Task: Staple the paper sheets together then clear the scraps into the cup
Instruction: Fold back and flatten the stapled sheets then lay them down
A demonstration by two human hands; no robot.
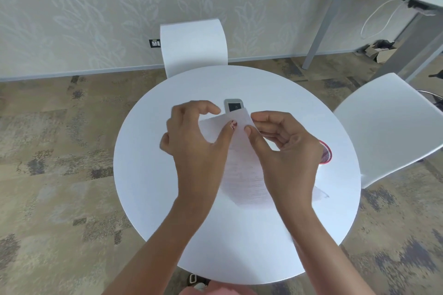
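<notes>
Both hands pinch the paper sheets [242, 160]: left hand [191, 141] half-open by thumb, right hand [282, 143] curled. Beyond the fingertips waits the stapler [233, 106]; loose grip could misalign corners.

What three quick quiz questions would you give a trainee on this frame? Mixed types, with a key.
1. True or false: the stapler lies on the table beyond the paper sheets.
2. Which hand hides most of the red cup? A) left B) right
3. Fill in: the right hand and the left hand both pinch the far edge of the ____.

Key: 1 true; 2 B; 3 paper sheets.
</notes>
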